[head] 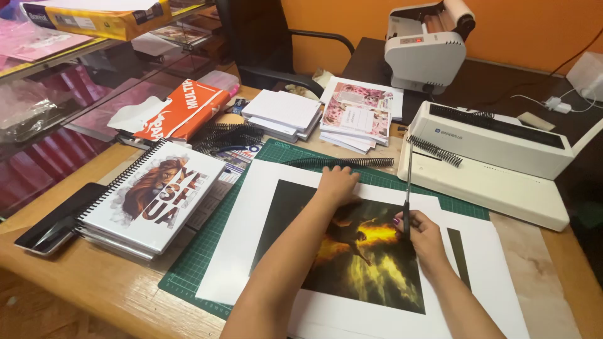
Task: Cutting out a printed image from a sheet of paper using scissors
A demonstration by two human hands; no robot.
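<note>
Here the large printed sheet [352, 251], a dark picture with a yellow glow and wide white margins, lies flat on the green cutting mat [207, 242] on the counter [94, 282]. It looks thin, light and easily creased, probably best steadied by pressing flat on its face rather than pinching an edge. The left hand [337, 185] rests on the sheet's upper part, fingers curled loosely and pressing down. The right hand [422, 233], on the sheet's right side, is closed around a slim dark-handled blade [407, 188] standing upright. A white binding machine [490, 160] sits beyond the sheet's right edge.
</note>
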